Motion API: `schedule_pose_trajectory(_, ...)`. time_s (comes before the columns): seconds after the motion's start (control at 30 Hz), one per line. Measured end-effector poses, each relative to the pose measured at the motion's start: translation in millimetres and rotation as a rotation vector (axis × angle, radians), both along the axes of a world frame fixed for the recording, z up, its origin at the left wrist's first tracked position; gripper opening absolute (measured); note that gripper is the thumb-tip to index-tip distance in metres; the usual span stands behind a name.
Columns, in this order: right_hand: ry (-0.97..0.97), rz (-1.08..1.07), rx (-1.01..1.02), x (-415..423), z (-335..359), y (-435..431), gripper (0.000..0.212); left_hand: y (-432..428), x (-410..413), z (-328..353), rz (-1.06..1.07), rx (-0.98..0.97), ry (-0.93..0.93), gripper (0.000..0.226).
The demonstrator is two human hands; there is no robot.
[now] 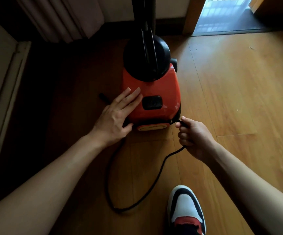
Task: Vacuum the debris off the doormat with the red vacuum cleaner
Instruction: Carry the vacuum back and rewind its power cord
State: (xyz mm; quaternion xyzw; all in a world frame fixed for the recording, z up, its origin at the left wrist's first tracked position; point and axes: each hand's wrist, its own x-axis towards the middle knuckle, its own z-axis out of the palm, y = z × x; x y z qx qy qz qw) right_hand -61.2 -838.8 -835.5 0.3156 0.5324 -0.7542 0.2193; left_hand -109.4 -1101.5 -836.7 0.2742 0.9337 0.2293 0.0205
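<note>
The red vacuum cleaner (156, 92) stands on the wooden floor in the middle of the view, with a black dome and a black tube rising from its top. My left hand (118, 114) lies flat on its red body, fingers straight, thumb at the rear edge. My right hand (191, 134) grips the black power cord (137, 199) right where it leaves the rear right corner of the vacuum. The cord loops across the floor toward me. No doormat is in view.
A curtain (61, 17) hangs at the back left above dark floor. A pale panel (0, 82) runs along the left edge. An open doorway (225, 16) is at the back right. My shoe (184, 211) is on the floor (239, 99) at the bottom.
</note>
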Motion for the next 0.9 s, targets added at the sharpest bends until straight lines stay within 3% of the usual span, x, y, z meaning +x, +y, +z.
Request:
schedule_pose_trajectory(0.17,0.262,0.168,0.247,-2.2,37.3,-21.3,0.042,2.3,2.9,2.2,0.016,-0.001,-0.043,0.096)
schedule_pose_trajectory(0.3,0.510,0.391,0.564,-1.4,41.4,-50.7,0.039,3.1,3.9,5.6,0.028,0.009,-0.094,0.090)
schedule_pose_trajectory(0.37,0.552,0.432,0.583,1.4,37.1,-65.0,0.033,2.8,3.6,7.3,0.031,0.020,-0.123,0.084)
schedule_pose_trajectory(0.53,0.478,0.465,0.386,18.4,7.6,-91.0,0.020,3.1,1.8,9.6,0.025,0.056,-0.160,0.075)
schedule_pose_trajectory(0.7,0.392,0.411,0.340,19.6,-14.7,-110.6,0.028,2.8,2.1,11.2,0.026,0.041,-0.175,0.072)
schedule_pose_trajectory(0.9,0.064,0.213,0.117,19.8,-46.0,-137.5,0.047,3.4,3.7,10.4,0.037,-0.009,-0.147,0.078)
